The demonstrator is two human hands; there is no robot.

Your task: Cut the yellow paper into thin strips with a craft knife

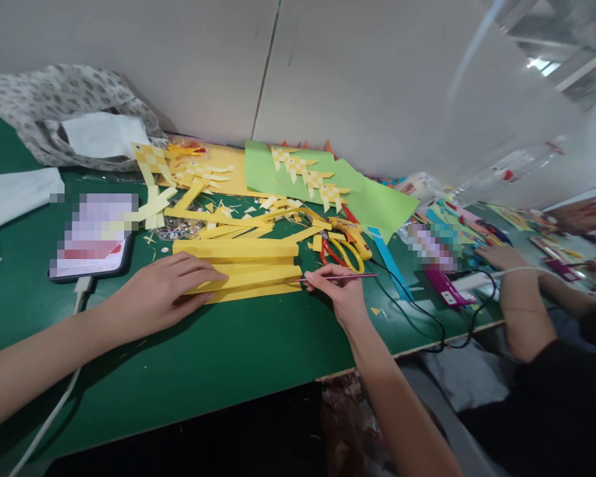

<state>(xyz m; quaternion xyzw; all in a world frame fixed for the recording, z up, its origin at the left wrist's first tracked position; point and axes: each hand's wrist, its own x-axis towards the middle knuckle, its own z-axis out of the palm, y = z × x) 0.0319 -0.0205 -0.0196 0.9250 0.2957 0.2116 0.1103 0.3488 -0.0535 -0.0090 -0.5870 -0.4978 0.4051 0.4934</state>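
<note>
Folded yellow paper [258, 273] is steadied on the green surface [218, 371] by the left hand [171, 288]; near the paper's right end, a thin purple tool [366, 275] is gripped by the right hand [338, 289]. Farther back, yellow strips [305, 234] are scattered and green sheets [385, 205] are laid; a phone [104, 228] is placed at left.

yellow paper [258, 273]: partly hidden by left hand [171, 289] | phone screen [97, 228]: pixelated

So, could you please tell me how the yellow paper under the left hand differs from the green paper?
The yellow paper has raised, parallel folds; the green paper shows none. The left hand rests on the yellow paper, while neither hand touches the green paper. Woven pieces lie on the green paper, none on the yellow paper. Both are plain-coloured.
</note>
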